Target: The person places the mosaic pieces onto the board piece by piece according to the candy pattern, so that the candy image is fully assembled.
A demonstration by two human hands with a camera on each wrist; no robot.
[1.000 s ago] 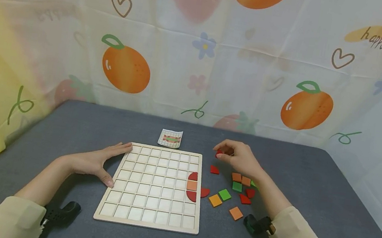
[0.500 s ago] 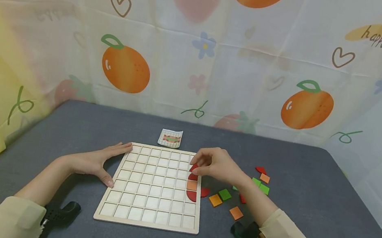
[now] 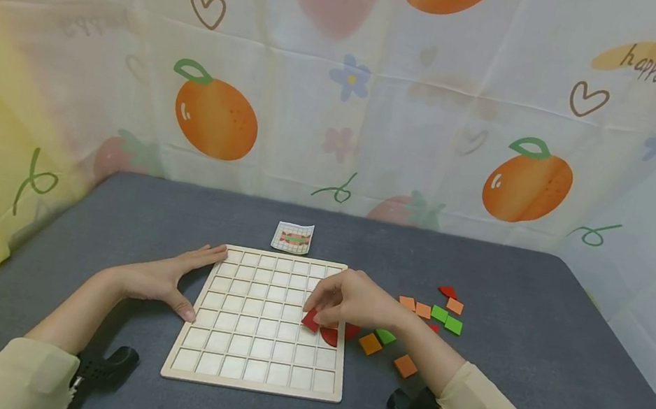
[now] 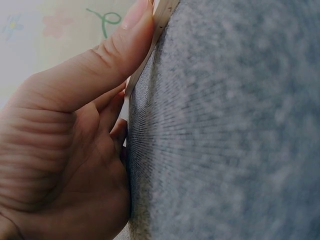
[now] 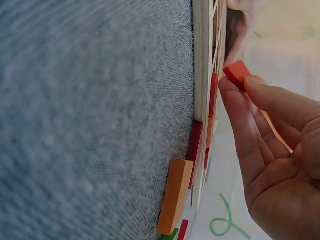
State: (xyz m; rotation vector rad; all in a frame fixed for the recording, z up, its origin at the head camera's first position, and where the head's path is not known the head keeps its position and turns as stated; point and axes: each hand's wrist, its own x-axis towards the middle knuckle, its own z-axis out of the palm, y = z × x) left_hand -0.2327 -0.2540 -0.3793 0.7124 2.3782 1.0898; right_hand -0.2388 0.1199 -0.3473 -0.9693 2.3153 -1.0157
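My right hand [image 3: 360, 303] pinches a small red tile [image 3: 311, 320] between thumb and fingers, tilted over the right part of the pale wooden grid board [image 3: 237, 346]. In the right wrist view the red tile [image 5: 237, 72] sticks out past the fingertips, above the board's face. Below that hand, a red rounded piece [image 3: 329, 336] lies in a board cell; the pieces above it are hidden by the hand. A similar red piece [image 3: 352, 332] lies at the board's right edge. My left hand [image 3: 154, 277] rests with spread fingers and thumb against the board's left edge.
Right of the board lie loose tiles: a yellow-orange one [image 3: 371, 344], an orange one [image 3: 405, 366], a green one [image 3: 453, 326], a red one [image 3: 448, 292] and several more. A small printed card [image 3: 292, 238] lies behind the board. A patterned curtain [image 3: 291, 107] hangs beyond the table.
From over the table right of the board, my right hand has carried the red tile left onto the board's right side, then nearer to me. The left hand has stayed put.
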